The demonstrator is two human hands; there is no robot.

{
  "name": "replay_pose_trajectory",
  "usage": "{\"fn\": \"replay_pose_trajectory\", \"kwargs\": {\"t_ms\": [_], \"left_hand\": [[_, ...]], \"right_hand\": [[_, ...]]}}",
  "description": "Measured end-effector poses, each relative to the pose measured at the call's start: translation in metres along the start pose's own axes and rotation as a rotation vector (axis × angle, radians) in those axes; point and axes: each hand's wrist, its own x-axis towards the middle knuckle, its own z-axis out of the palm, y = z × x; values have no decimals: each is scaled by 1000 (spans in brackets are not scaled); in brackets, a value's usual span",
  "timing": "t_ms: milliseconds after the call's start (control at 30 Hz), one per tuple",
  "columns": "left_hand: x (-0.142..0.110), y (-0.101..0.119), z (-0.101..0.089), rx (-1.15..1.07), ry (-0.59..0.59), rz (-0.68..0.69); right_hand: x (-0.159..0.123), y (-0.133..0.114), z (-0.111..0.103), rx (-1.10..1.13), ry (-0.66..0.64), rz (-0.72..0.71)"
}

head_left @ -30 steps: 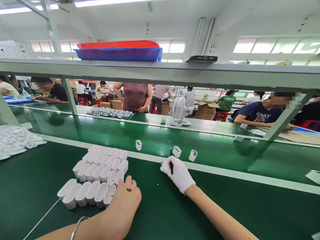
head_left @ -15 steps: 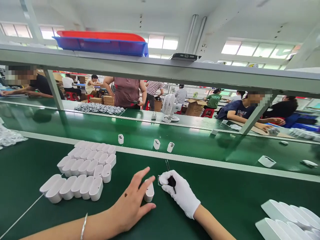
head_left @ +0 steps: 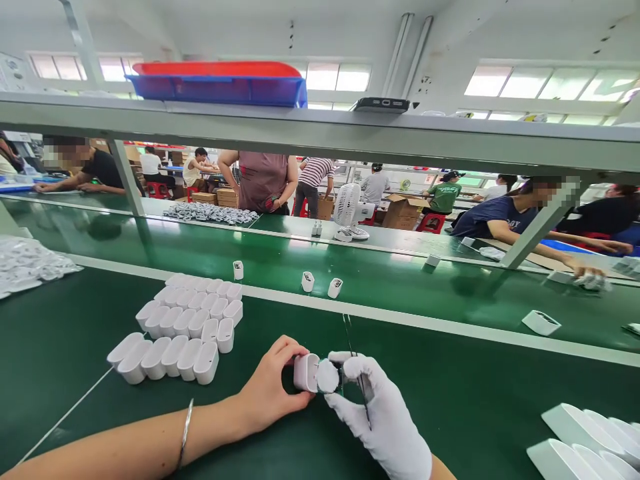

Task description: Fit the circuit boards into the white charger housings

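My bare left hand [head_left: 273,380] grips a white oval plastic housing [head_left: 306,372] between thumb and fingers, its open end turned to the right. My right hand [head_left: 383,407], in a white glove, holds dark tweezers [head_left: 364,390] against the palm, their tips pointing away from me. Its gloved fingers also pinch a small green-edged part [head_left: 342,381] at the mouth of the housing. Most of that part is hidden by the fingers, so I cannot tell how far it sits inside.
Rows of white housings [head_left: 175,357] stand at left, more [head_left: 585,433] at right. Beyond a pale strip, a green conveyor [head_left: 400,300] carries several white units. A bag of white parts [head_left: 33,267] lies far left. A shelf [head_left: 250,123] crosses overhead; co-workers sit and stand behind.
My left hand has closed on the housing and tipped it over sideways. My right hand has brought the small part to its opening. Units on the conveyor have shifted slightly, and the view has turned left.
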Motion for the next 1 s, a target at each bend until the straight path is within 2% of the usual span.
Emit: {"fn": "replay_pose_trajectory", "kwargs": {"t_ms": [200,467,567,700,800,900,1000], "left_hand": [[-2,-2,0,70,30,33],[-4,-1,-1,155,26,149],[-4,-2,-1,178,34,159],[-5,-5,1,209,56,253],[-6,-5,2,191,79,291],[-9,-2,3,137,108,326],[-11,2,4,77,107,434]], "right_hand": [[0,0,2,-123,2,-90],[8,-11,4,-227,-96,-274],[7,-8,7,-265,-92,-277],[5,-9,8,-279,-110,-240],[4,-17,4,-141,-131,-94],[5,-25,1,155,-74,230],[6,-30,7,485,-88,515]]}}
